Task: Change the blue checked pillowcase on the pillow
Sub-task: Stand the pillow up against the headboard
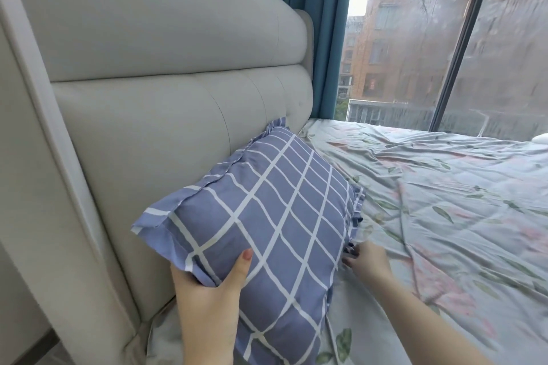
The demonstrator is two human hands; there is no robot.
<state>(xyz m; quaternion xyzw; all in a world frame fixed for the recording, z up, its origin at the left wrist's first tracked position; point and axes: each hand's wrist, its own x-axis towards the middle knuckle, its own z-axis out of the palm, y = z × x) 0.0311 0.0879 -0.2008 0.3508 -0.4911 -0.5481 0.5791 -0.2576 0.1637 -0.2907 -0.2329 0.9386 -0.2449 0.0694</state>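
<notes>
The pillow in its blue checked pillowcase (267, 216) leans tilted against the padded headboard, its lower end on the bed. My left hand (207, 296) grips the pillow's near left edge, thumb on top of the fabric. My right hand (366, 259) is at the pillow's right flange, fingertips pinching the frilled edge of the pillowcase. The fingers of the left hand are hidden under the pillow.
A beige padded headboard (166, 109) stands to the left and behind the pillow. A floral quilt (444, 201) covers the bed to the right. Blue curtain (320, 24) and a large window (444, 47) lie beyond the bed's far side.
</notes>
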